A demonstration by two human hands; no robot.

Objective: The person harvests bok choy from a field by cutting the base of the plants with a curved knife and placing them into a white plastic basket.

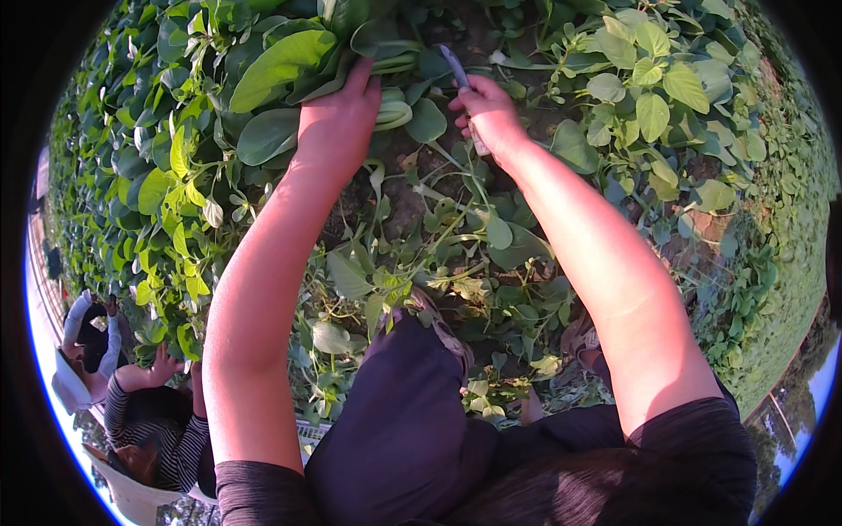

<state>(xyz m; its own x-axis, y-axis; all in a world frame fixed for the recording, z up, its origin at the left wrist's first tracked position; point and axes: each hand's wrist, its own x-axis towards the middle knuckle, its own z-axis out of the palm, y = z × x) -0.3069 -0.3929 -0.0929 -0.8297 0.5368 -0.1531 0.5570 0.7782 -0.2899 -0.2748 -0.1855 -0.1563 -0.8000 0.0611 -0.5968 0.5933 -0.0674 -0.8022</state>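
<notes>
My left hand (339,121) is closed around a bunch of leafy greens (283,66) with broad green leaves and pale stalks. The cut-looking pale stem bases (393,113) point right, towards my other hand. My right hand (487,115) grips a knife (455,68), its narrow blade pointing up and to the left, a short gap from the greens. The lower end of its handle shows below my fingers. My left fingertips are partly hidden by leaves.
Dense leafy plants (151,158) stand at the left, and taller weeds (651,85) at the right. Stems and loose leaves (421,263) cover the soil before my shoes. Two people in hats, one in striped sleeves (177,427), crouch at the lower left.
</notes>
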